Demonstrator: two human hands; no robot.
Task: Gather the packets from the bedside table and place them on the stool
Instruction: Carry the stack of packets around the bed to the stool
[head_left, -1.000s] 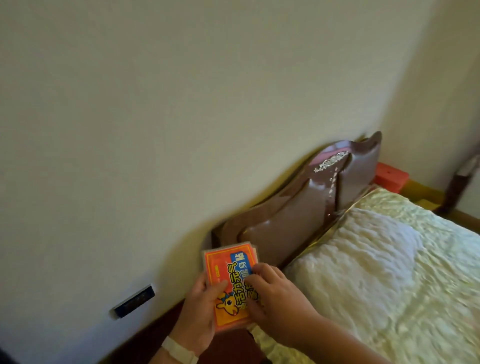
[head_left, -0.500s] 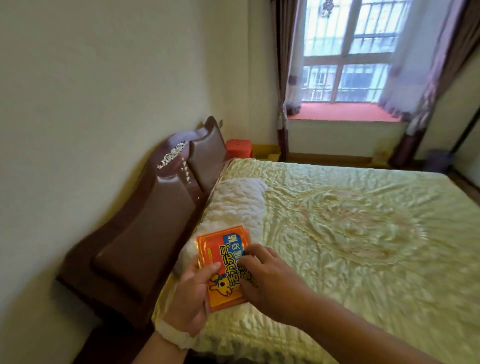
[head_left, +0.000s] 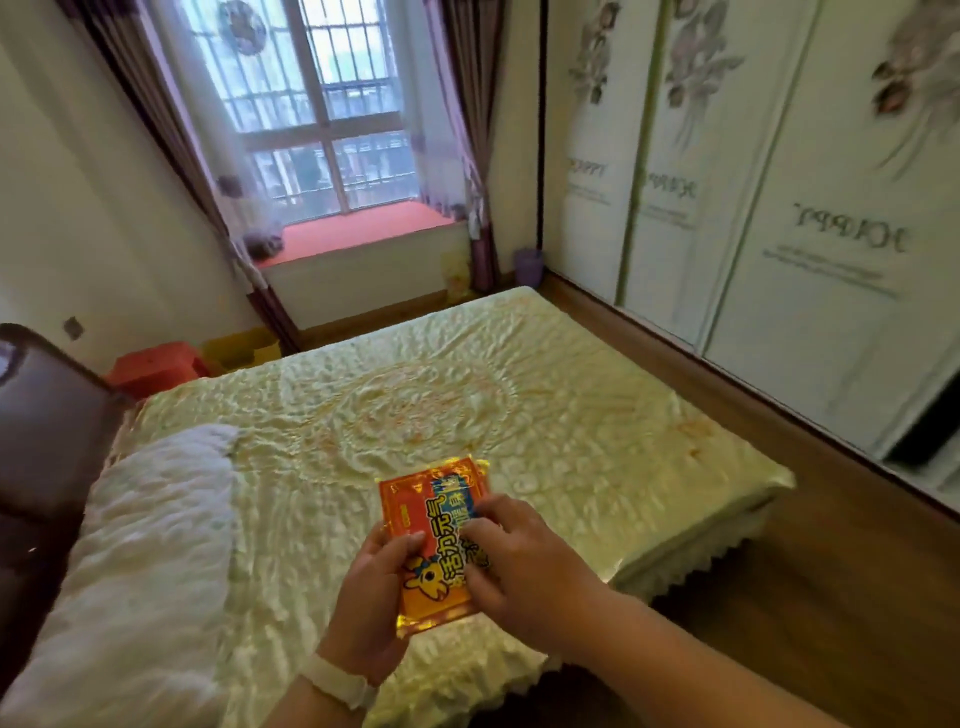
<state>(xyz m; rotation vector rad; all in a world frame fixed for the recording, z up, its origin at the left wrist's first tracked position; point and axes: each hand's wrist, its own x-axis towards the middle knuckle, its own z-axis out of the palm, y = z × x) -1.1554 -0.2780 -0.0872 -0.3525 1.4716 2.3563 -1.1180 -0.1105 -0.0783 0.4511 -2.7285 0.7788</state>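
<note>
Orange packets (head_left: 426, 540), stacked and edged in gold foil, sit above the bed (head_left: 467, 395), clamped between both hands. The left hand (head_left: 371, 597) pinches their left edge with its thumb on the front; the right hand (head_left: 524, 561) grips the right side. A red stool (head_left: 156, 366) stands beyond the bed near the window.

— Where did the view look from?
— There was only one, worn on the person's head, wide-angle, standing at the near side of the bed (head_left: 415, 395) and tilted forward and down across it.
— Which way did it face?
— Toward the window (head_left: 311, 109) in the far wall, with the wardrobe doors (head_left: 779, 208) along the right and the headboard (head_left: 47, 415) at the left edge.
— How near?
— Close: the hands filled the lower centre, and straight lines bowed at the edges.
</note>
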